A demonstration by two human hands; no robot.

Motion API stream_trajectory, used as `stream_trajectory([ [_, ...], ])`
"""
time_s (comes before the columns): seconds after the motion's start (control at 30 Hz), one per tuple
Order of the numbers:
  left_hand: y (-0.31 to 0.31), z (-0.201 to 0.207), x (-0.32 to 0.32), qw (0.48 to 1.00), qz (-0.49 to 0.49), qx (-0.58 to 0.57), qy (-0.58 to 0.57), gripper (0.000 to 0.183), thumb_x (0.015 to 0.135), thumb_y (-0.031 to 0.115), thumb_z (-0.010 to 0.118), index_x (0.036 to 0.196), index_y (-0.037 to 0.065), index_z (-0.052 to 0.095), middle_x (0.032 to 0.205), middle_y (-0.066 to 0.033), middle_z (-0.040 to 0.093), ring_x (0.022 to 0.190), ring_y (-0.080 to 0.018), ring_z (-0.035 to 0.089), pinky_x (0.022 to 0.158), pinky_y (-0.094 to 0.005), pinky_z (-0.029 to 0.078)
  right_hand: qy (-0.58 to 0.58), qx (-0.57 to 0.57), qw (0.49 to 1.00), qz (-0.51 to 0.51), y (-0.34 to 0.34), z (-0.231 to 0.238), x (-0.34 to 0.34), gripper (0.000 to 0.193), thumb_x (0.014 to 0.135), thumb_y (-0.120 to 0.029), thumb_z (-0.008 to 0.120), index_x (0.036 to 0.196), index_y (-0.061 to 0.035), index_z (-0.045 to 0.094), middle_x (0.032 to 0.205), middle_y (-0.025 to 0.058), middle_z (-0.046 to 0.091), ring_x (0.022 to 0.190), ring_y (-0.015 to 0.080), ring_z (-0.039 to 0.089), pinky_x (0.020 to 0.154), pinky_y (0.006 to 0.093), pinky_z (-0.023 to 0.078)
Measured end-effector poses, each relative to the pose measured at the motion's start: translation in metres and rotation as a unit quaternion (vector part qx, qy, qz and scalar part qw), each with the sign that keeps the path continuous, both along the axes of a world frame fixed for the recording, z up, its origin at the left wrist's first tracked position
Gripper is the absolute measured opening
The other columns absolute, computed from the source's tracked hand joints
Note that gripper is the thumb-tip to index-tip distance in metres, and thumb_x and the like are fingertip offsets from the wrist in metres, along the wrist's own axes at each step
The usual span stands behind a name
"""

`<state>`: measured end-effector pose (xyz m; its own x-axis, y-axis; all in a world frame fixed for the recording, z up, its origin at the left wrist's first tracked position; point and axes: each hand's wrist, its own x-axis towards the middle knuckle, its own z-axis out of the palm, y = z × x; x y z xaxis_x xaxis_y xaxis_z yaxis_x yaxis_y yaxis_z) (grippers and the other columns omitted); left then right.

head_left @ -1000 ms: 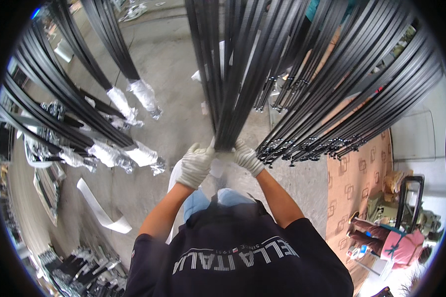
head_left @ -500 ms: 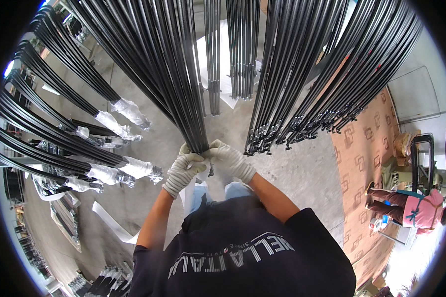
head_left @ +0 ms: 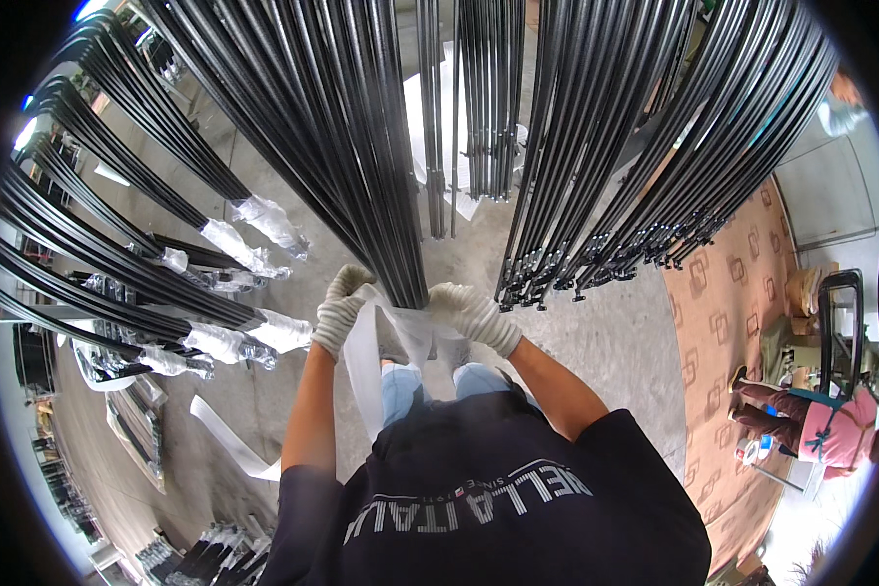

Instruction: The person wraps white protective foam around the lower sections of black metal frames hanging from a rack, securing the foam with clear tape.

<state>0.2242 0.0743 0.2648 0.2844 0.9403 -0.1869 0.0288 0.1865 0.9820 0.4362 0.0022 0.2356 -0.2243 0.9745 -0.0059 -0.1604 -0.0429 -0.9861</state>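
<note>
A bundle of long black metal tubes (head_left: 386, 225) hangs before me, its lower end between my hands. A thin white wrapping sheet (head_left: 364, 356) is drawn across that end. My left hand (head_left: 340, 311), in a whitish knit glove, is closed on the sheet's edge, a little left of the tubes. Gloved the same way, my right hand (head_left: 474, 317) presses against the right side of the tube ends, closed on the sheet there. Its fingertips are partly hidden.
More black tubes (head_left: 596, 166) hang to the right, and a smaller bundle (head_left: 488, 117) farther back. At left are tubes with plastic-wrapped ends (head_left: 269, 225). A loose white strip (head_left: 225, 439) lies on the concrete floor. A person in pink (head_left: 840, 430) stands far right by patterned cardboard (head_left: 723, 322).
My left hand has moved left and up from the tube ends, pulling the white sheet out wide. My right hand stays by the tubes. Another person's arm appears at the upper right.
</note>
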Motion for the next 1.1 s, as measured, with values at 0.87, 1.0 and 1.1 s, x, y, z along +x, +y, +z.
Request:
stream_trajectory([
  [0.87,0.076,-0.046,0.029,0.933,-0.252,0.176,0.187,0.016,0.076,0.022,0.05,0.081,0.008,0.057,0.08,-0.0067,0.05,0.076,-0.0223,0.05,0.068,-0.0301,0.041,0.356,-0.164,0.919,0.039,0.028,0.012,-0.033,0.044,0.067,-0.016,0.065,0.107,-0.0062,0.048,0.102,0.005,0.047,0.095,0.0129,0.047,0.077,0.0277,0.044],
  [1.0,0.046,0.036,0.102,0.809,-0.428,0.337,0.22,0.014,0.074,0.019,0.053,0.078,0.006,0.056,0.074,-0.0067,0.05,0.068,-0.0215,0.05,0.062,-0.0309,0.041,0.329,-0.156,0.921,-0.137,0.012,-0.076,-0.02,0.041,0.077,-0.026,0.057,0.11,-0.0069,0.044,0.099,0.0036,0.048,0.08,0.013,0.053,0.066,0.0252,0.048],
  [1.1,0.031,0.022,0.094,0.911,-0.405,0.074,-0.006,0.012,0.072,0.011,0.058,0.081,0.002,0.057,0.074,-0.0043,0.055,0.067,-0.013,0.051,0.059,-0.0257,0.042,0.216,-0.11,0.946,-0.215,0.022,-0.048,-0.031,0.037,0.075,-0.022,0.057,0.106,-0.0063,0.045,0.086,0.0022,0.052,0.072,0.0137,0.054,0.069,0.0253,0.047],
])
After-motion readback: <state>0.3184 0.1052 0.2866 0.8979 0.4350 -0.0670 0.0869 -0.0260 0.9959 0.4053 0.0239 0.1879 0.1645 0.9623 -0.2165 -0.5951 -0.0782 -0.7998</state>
